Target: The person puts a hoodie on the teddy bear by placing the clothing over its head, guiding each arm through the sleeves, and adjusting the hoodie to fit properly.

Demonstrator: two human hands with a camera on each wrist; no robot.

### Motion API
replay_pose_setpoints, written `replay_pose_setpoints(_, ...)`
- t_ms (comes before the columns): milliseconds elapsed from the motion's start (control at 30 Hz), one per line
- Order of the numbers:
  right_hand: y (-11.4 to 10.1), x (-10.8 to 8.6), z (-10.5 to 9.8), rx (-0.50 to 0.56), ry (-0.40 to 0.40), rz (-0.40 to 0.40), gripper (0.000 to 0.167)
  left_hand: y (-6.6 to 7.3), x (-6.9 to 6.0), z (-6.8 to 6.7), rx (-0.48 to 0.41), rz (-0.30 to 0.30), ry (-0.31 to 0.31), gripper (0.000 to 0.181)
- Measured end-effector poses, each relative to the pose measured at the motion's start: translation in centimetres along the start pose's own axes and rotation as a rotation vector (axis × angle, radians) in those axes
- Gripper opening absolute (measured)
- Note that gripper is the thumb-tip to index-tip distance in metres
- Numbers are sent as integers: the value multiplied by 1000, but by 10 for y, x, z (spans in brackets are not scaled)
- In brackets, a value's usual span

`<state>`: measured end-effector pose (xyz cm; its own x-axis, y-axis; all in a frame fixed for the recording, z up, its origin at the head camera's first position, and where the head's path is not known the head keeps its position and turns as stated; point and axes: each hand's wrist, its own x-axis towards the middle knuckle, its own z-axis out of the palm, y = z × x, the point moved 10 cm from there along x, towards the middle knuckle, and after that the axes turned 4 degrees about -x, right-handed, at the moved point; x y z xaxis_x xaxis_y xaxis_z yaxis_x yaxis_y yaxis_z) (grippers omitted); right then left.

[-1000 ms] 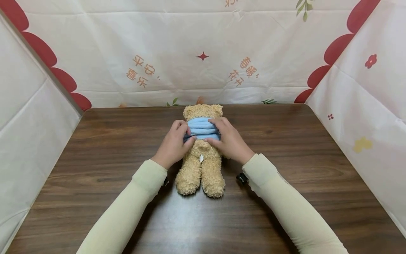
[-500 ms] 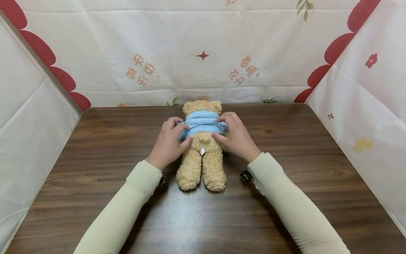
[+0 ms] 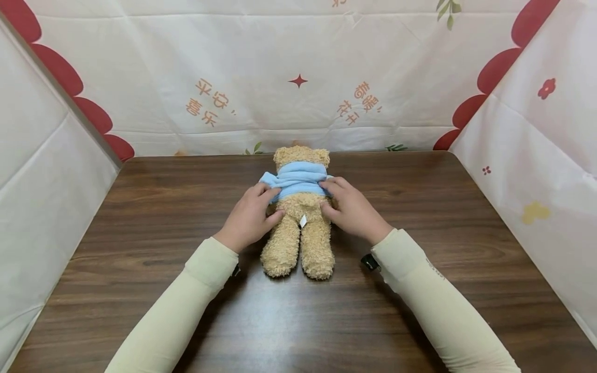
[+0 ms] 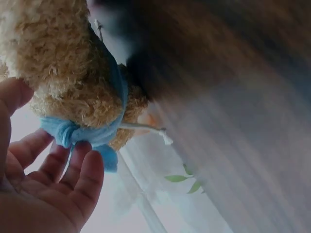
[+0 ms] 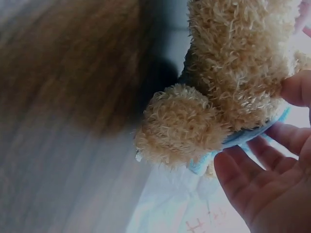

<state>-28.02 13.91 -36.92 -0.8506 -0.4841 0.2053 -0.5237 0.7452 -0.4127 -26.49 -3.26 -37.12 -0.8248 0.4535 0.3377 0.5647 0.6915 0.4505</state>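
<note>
A curly tan teddy bear (image 3: 317, 248) lies on its front, head toward the back, with its tail and a small white tag (image 3: 303, 221) showing. A light blue top (image 3: 303, 173) is bunched across its upper back. My left hand (image 3: 249, 215) touches the top's left edge with its fingertips, thumb against the bear's side. On the other side my right hand (image 3: 352, 207) has its fingers at the top's right edge and its thumb on the fur. A white cord (image 4: 146, 127) with a knotted end sticks out by the top in the left wrist view. The bear's face is hidden.
The bear rests near the back edge of a dark wood-grain table (image 3: 420, 207). Behind it hangs a pale printed cloth (image 3: 261, 62), with more cloth along both sides. A small black device (image 3: 370, 262) sits at the right wrist.
The bear has shifted slightly toward the back. My hands have drawn outward to the top's edges, and the top's left part now spreads out beyond the left fingers.
</note>
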Motion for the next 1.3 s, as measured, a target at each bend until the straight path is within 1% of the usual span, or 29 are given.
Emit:
replay_pose_setpoints(233, 12, -3, 9, 27, -30, 49, 45, -5, -4, 9, 21, -58, 15, 36)
replay_pose_setpoints(300, 12, -2, 11, 28, -33, 39, 40, -6, -4, 11, 33, -54, 19, 28)
replay_pose_setpoints(400, 9, 0, 14, 3, -15, 3, 27, -5, -3, 14, 63, -31, 13, 15)
replay_pose_setpoints(500, 4, 3, 16, -46, 16, -41, 16, -2, -1, 17, 113, 2, -5, 23)
replay_pose_setpoints(567, 1, 4, 17, -78, 40, -68, 20, 1, 1, 19, 149, 21, -16, 29)
replay_pose_setpoints(667, -3, 5, 17, -119, 69, -92, 29, 4, 3, 20, 188, 48, -15, 31)
replay_pose_setpoints(800, -4, 6, 18, -165, 85, -91, 38, 8, 4, 20, 230, 70, -9, 30)
replay_pose_setpoints(867, -4, 6, 18, -173, 88, -90, 40, 8, 4, 19, 232, 66, -7, 30)
replay_pose_setpoints(933, -1, 6, 17, -148, 86, -83, 37, 7, 4, 17, 215, 47, -3, 30)
replay_pose_setpoints(1000, 3, 5, 16, -79, 70, -70, 30, 4, 2, 13, 174, 22, 15, 28)
replay_pose_setpoints(1067, 9, 3, 15, -3, 35, -43, 22, 2, -1, 8, 130, -3, 39, 22)
replay_pose_setpoints(1133, 15, -1, 13, 62, -6, -12, 18, 0, -4, 3, 98, -20, 61, 12)
replay_pose_setpoints(1167, 17, -3, 13, 75, -24, -3, 20, 0, -5, 1, 90, -26, 67, 11)
replay_pose_setpoints(1200, 18, -5, 12, 68, -42, 1, 27, -1, -6, 0, 90, -30, 68, 17)
replay_pose_setpoints(1300, 19, -8, 12, 13, -81, -12, 57, -2, -9, -2, 101, -38, 46, 41)
